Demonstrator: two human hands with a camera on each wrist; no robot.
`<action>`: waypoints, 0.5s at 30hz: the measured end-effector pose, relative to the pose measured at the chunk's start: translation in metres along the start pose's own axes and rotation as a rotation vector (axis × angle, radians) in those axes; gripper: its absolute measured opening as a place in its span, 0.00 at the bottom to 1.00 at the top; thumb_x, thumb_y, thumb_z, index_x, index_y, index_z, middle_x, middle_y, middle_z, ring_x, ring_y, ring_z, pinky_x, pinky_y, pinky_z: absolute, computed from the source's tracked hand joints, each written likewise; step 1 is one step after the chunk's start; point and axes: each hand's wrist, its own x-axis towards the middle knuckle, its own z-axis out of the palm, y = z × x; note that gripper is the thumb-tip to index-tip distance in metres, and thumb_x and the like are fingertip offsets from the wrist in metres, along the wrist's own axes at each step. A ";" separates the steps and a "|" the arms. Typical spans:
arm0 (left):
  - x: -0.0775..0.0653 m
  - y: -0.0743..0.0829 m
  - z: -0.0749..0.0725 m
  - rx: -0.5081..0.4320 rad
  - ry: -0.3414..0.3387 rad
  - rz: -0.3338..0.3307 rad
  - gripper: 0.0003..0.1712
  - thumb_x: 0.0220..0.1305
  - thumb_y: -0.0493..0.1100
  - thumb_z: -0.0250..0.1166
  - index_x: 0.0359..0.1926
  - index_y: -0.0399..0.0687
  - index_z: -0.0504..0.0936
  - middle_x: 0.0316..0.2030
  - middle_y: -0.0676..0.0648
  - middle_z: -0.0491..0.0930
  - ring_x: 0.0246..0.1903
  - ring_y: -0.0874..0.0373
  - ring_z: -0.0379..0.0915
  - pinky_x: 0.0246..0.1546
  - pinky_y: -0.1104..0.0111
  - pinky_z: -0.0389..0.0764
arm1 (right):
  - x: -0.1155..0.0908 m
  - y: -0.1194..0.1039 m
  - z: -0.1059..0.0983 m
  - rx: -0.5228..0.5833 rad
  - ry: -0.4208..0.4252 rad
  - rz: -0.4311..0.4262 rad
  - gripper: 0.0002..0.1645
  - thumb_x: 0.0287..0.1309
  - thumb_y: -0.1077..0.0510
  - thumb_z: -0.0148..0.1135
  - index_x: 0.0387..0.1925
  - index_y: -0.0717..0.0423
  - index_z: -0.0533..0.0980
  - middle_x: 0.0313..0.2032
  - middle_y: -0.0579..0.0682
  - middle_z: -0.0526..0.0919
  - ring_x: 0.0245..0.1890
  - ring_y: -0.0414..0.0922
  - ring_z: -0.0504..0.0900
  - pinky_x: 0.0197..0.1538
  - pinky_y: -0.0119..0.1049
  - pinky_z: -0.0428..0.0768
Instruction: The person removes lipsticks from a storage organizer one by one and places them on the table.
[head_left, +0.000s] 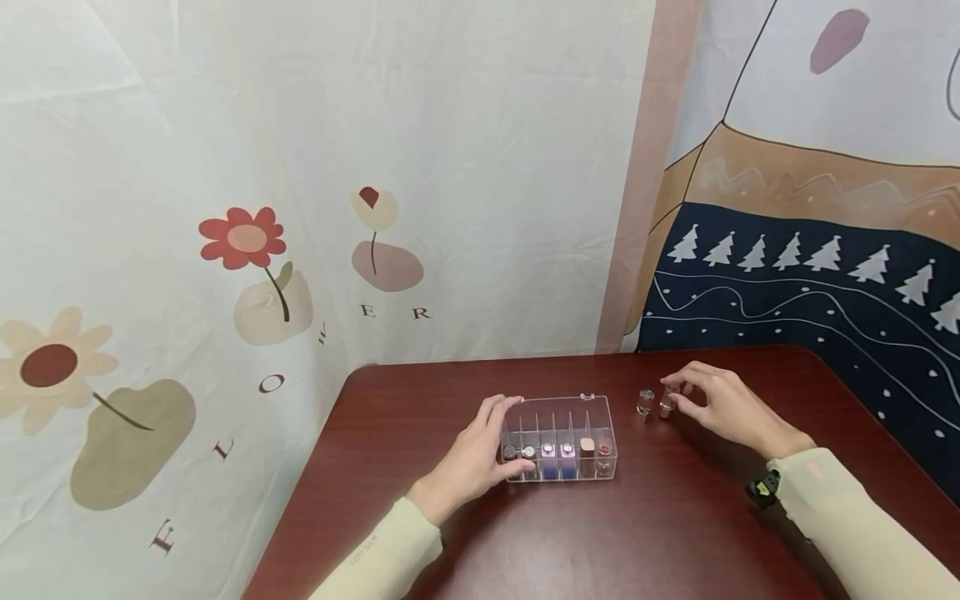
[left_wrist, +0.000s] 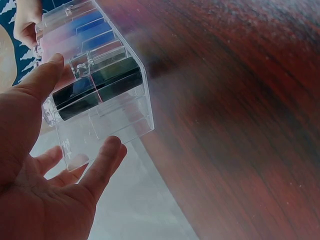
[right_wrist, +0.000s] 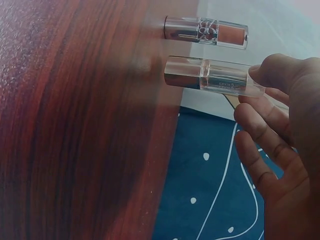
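My left hand point(head_left: 472, 454) grips the left end of a clear plastic lipstick organizer point(head_left: 564, 414), thumb along its front and fingers behind. In its front row of compartments stand several lipstick tubes, among them two purple-blue ones point(head_left: 558, 462) and dark ones point(left_wrist: 97, 92) by the left end. To the right of the organizer, my right hand point(head_left: 723, 406) pinches the clear cap end of a lipstick tube point(right_wrist: 207, 76) between thumb and fingertips. That tube stands upright on the table. Just left of it is another upright lipstick tube point(head_left: 646, 403), apart from the hand.
The reddish-brown wooden table point(head_left: 585, 542) ends at a back edge close behind the tubes. A pale flower-printed cloth point(head_left: 480, 167) hangs behind it, and a dark blue tree-patterned cloth point(head_left: 787, 292) hangs at the right. A watch-like band point(head_left: 763, 489) is on the right wrist.
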 end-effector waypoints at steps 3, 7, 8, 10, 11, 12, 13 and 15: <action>0.000 0.000 0.000 0.004 0.002 0.000 0.60 0.68 0.56 0.88 0.89 0.51 0.64 0.81 0.39 0.69 0.55 0.40 0.90 0.67 0.47 0.92 | 0.000 0.001 0.002 -0.003 0.010 -0.009 0.20 0.66 0.68 0.83 0.57 0.56 0.92 0.47 0.48 0.93 0.41 0.48 0.88 0.46 0.46 0.93; 0.000 0.000 0.000 0.004 0.003 0.002 0.60 0.68 0.56 0.88 0.89 0.51 0.64 0.81 0.39 0.69 0.54 0.41 0.90 0.67 0.48 0.92 | 0.000 0.001 0.003 0.002 0.011 -0.012 0.19 0.66 0.68 0.83 0.57 0.56 0.92 0.47 0.48 0.93 0.41 0.48 0.88 0.45 0.45 0.92; 0.000 0.000 0.000 0.003 0.004 0.003 0.60 0.68 0.56 0.88 0.89 0.51 0.64 0.81 0.39 0.69 0.54 0.41 0.90 0.67 0.48 0.92 | 0.000 0.001 0.004 0.002 0.010 -0.010 0.19 0.66 0.68 0.83 0.57 0.56 0.92 0.47 0.48 0.93 0.41 0.47 0.88 0.45 0.45 0.92; -0.001 0.000 0.000 0.002 0.005 0.005 0.60 0.68 0.55 0.88 0.89 0.51 0.64 0.81 0.40 0.69 0.55 0.41 0.90 0.67 0.48 0.92 | -0.001 0.002 0.004 0.005 0.007 -0.006 0.19 0.66 0.68 0.83 0.57 0.56 0.92 0.47 0.47 0.93 0.41 0.47 0.88 0.45 0.44 0.92; -0.001 0.000 0.000 0.001 0.005 0.005 0.60 0.68 0.55 0.88 0.89 0.51 0.64 0.81 0.40 0.69 0.55 0.41 0.90 0.67 0.48 0.92 | -0.001 0.001 0.003 0.005 0.006 -0.003 0.20 0.66 0.68 0.83 0.57 0.55 0.92 0.47 0.47 0.93 0.41 0.47 0.88 0.46 0.44 0.92; -0.001 0.000 0.000 0.000 0.005 0.006 0.60 0.68 0.55 0.88 0.89 0.51 0.64 0.81 0.40 0.69 0.56 0.41 0.90 0.68 0.48 0.91 | -0.001 0.001 0.003 0.007 0.003 0.000 0.19 0.66 0.67 0.83 0.57 0.55 0.92 0.48 0.47 0.93 0.41 0.47 0.88 0.46 0.44 0.92; -0.001 0.000 0.000 -0.002 0.005 0.007 0.60 0.68 0.55 0.88 0.89 0.50 0.64 0.81 0.39 0.69 0.56 0.41 0.90 0.68 0.48 0.91 | -0.001 0.000 0.003 0.010 0.001 0.002 0.19 0.66 0.67 0.83 0.57 0.55 0.92 0.48 0.47 0.93 0.41 0.46 0.88 0.46 0.44 0.92; -0.001 0.001 0.000 -0.002 0.004 0.008 0.59 0.68 0.55 0.88 0.89 0.50 0.63 0.81 0.39 0.69 0.56 0.41 0.90 0.68 0.48 0.91 | -0.002 -0.001 0.002 0.013 -0.002 0.003 0.19 0.66 0.67 0.83 0.57 0.55 0.92 0.48 0.47 0.93 0.42 0.46 0.88 0.46 0.44 0.92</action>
